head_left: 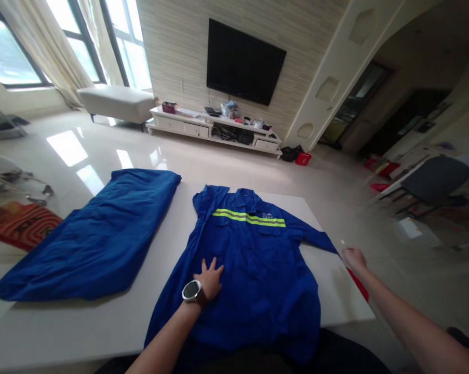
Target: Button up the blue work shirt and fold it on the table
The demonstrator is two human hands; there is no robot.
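A blue work shirt with a yellow-green reflective stripe lies spread on the white table, its collar away from me. My left hand, with a watch on the wrist, rests on the shirt's front with fingers spread. Out past the table's right edge, my right hand is closed near the cuff of the outstretched sleeve; a small pale bit shows by its fingers, and whether it grips the cuff is unclear. The other sleeve is bunched near the shoulder. A folded blue garment lies on the table's left part.
A red patterned bag is at the far left. Something red shows at the table's right edge. Beyond the glossy floor stand a white TV cabinet, a bench and, at right, a dark chair.
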